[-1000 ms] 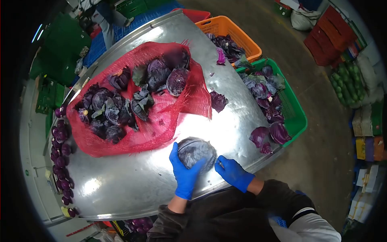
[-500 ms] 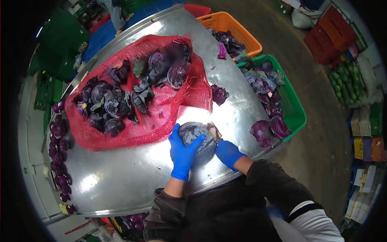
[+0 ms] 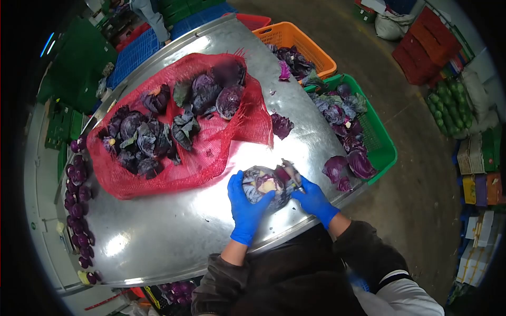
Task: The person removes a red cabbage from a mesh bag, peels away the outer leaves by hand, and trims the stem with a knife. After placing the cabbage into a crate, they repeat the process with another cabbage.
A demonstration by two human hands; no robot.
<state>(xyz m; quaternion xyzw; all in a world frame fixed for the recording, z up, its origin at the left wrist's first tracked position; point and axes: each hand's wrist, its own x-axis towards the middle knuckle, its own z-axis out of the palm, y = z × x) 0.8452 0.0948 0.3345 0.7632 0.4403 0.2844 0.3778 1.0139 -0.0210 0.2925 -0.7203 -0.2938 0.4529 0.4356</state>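
A red cabbage [image 3: 258,176] rests low over the metal table [image 3: 174,231], its pale cut stem end facing up. My left hand [image 3: 246,208] grips it from the left side, thumb across the front. On the cabbage's right side, my right hand [image 3: 315,201] is closed, its fingertips beside a loosened outer leaf [image 3: 289,173]. A small shiny thing shows at those fingertips, too blurred to name. Beyond the hands, a red mesh sack [image 3: 205,163] lies spread open with several dark red cabbages [image 3: 203,92] on it.
A green crate [image 3: 387,152] and an orange crate [image 3: 316,47] with cabbage leaves stand along the table's right edge. Loose leaves [image 3: 335,168] lie near that edge. Trimmed cabbages [image 3: 79,210] line the left edge. Another person's leg [image 3: 153,18] shows at the far end.
The cabbage has turned so its stem end faces up, showing a pale cut face. My right hand has shifted slightly right, and an outer leaf stands away from the cabbage.
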